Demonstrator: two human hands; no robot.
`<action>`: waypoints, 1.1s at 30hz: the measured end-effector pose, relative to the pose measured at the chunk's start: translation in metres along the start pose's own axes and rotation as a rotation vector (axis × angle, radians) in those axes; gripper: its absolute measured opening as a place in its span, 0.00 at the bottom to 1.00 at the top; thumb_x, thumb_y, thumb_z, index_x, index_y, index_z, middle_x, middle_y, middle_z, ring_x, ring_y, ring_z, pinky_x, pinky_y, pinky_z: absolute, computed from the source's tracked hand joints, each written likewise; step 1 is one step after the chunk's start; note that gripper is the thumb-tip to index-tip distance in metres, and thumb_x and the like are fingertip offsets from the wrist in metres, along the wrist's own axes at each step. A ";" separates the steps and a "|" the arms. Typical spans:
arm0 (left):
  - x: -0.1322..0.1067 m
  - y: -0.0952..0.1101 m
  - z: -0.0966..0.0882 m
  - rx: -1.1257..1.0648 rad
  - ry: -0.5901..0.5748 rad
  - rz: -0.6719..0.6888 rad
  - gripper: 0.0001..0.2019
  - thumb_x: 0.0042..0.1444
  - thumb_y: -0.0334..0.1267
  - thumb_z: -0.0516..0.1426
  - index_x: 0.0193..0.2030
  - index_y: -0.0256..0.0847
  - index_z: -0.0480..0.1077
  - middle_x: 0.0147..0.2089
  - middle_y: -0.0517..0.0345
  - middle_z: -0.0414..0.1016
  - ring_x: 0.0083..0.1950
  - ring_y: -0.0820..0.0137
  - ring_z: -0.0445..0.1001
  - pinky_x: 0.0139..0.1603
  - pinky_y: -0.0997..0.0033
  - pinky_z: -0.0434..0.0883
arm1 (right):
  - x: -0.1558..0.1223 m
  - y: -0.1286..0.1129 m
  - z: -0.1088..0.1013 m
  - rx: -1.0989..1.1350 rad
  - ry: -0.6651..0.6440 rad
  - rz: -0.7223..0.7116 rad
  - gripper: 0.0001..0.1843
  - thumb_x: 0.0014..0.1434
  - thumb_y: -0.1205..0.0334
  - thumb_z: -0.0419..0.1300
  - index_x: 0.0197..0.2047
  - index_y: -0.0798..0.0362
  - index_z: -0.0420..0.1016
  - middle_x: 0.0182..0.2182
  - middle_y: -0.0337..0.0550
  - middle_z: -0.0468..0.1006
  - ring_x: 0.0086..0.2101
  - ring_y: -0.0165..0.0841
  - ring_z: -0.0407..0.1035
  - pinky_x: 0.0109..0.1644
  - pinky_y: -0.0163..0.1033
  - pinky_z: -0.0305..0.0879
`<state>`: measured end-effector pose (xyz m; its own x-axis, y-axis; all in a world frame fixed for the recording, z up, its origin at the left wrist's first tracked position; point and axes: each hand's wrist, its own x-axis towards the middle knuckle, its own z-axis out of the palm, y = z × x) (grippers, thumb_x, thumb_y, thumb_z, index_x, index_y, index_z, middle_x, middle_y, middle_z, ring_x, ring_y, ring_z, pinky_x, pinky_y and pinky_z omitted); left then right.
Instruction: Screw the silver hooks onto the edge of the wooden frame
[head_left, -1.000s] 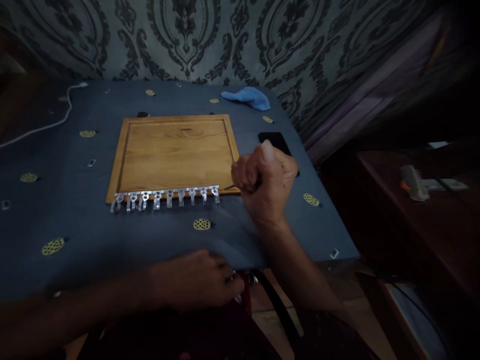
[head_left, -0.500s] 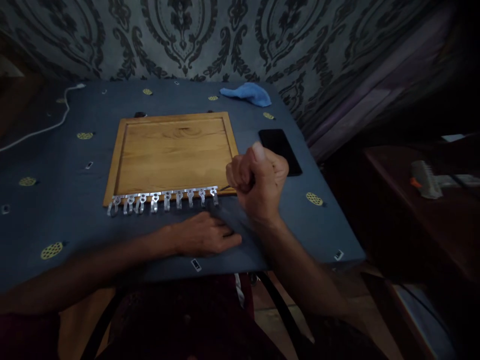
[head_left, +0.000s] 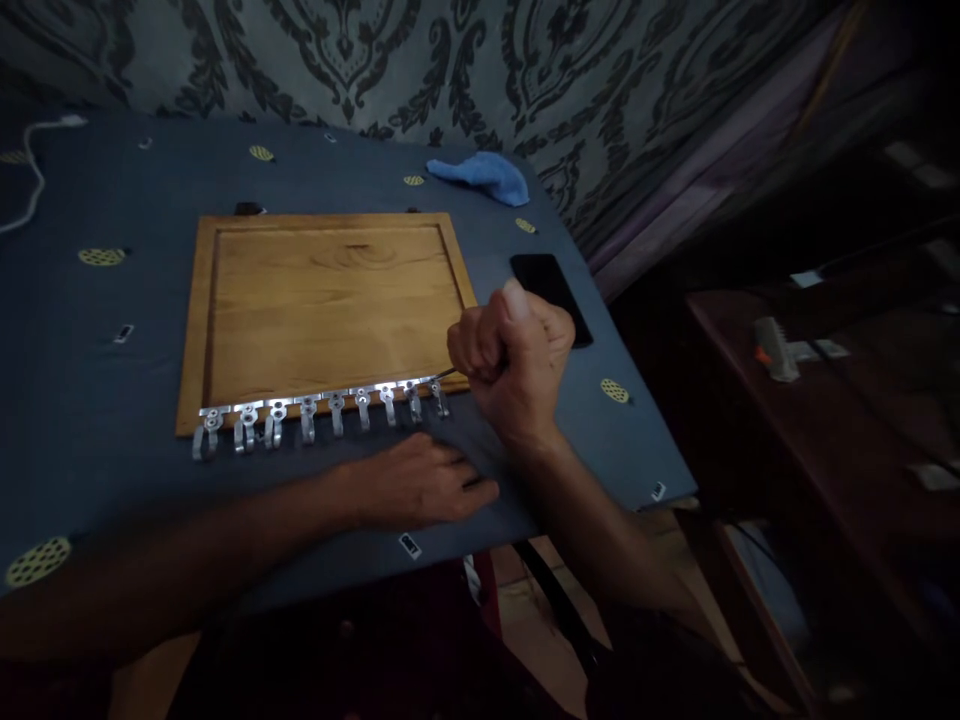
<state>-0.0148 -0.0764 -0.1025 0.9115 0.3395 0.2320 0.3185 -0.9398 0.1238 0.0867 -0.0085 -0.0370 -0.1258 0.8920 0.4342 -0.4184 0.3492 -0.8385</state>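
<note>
My right hand (head_left: 514, 365) is closed in a fist around a thin metal tool whose tip (head_left: 446, 375) points left at the near right corner of a wooden board (head_left: 322, 300). A row of several small metal hooks (head_left: 315, 412) lies along the board's near edge. My left hand (head_left: 420, 485) rests flat on the blue tablecloth (head_left: 112, 400) just in front of the hooks, fingers stretched out to the right, holding nothing.
A black phone (head_left: 551, 290) lies right of the board, behind my right hand. A blue cloth (head_left: 476, 175) sits at the far edge by the patterned wall. A white cable (head_left: 30, 170) runs at the far left. Dark wooden furniture (head_left: 810, 400) stands right of the table.
My left hand came up from below the table's near edge and now lies flat on the cloth before the hooks. My right hand kept its grip and barely moved; the view shifted.
</note>
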 end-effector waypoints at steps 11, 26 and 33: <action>0.003 -0.004 -0.001 -0.082 -0.081 -0.006 0.07 0.62 0.30 0.52 0.45 0.42 0.66 0.37 0.58 0.77 0.30 0.69 0.72 0.24 0.71 0.61 | -0.007 0.005 -0.002 -0.028 -0.055 -0.080 0.27 0.66 0.56 0.57 0.17 0.51 0.54 0.13 0.29 0.49 0.14 0.21 0.42 0.19 0.35 0.42; -0.001 -0.008 0.004 -0.150 -0.078 -0.047 0.11 0.66 0.35 0.48 0.51 0.44 0.68 0.38 0.57 0.77 0.34 0.69 0.73 0.26 0.70 0.59 | -0.008 0.001 0.008 -0.115 0.025 -0.039 0.34 0.61 0.40 0.58 0.15 0.49 0.49 0.12 0.30 0.43 0.13 0.24 0.37 0.17 0.39 0.38; 0.001 -0.007 -0.001 -0.126 -0.090 -0.046 0.10 0.64 0.33 0.49 0.48 0.43 0.69 0.36 0.58 0.76 0.32 0.70 0.72 0.25 0.71 0.58 | -0.006 0.002 0.005 -0.095 0.041 -0.006 0.33 0.60 0.42 0.61 0.14 0.49 0.50 0.11 0.29 0.46 0.12 0.23 0.38 0.15 0.37 0.37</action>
<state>-0.0163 -0.0696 -0.1025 0.9182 0.3717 0.1369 0.3302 -0.9092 0.2536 0.0819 -0.0143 -0.0397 -0.0861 0.9002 0.4269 -0.3314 0.3782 -0.8644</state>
